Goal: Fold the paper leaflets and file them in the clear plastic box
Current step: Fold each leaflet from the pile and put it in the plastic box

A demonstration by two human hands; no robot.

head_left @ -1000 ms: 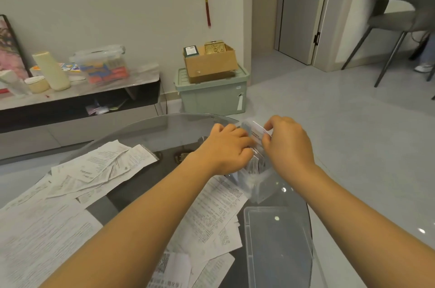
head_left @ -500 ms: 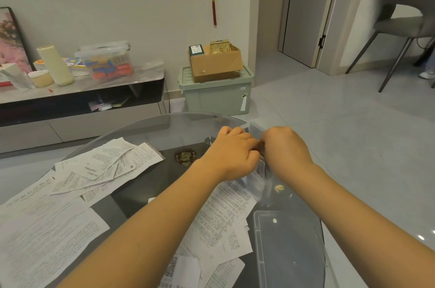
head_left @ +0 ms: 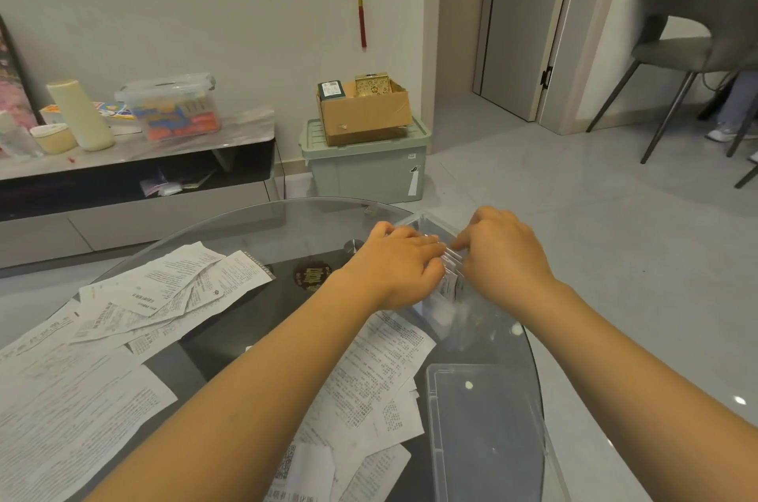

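On the round glass table [head_left: 254,230], right of centre, both our left hand [head_left: 396,269] and right hand [head_left: 502,255] curl fingers over folded white leaflets [head_left: 445,288] standing in the clear plastic box [head_left: 463,321]. We should press evenly, keeping the edges aligned.

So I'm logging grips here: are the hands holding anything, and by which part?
Both hands, left and right, are at the top edges of the folded leaflets standing in the clear box; whether the fingers pinch them cannot be told.
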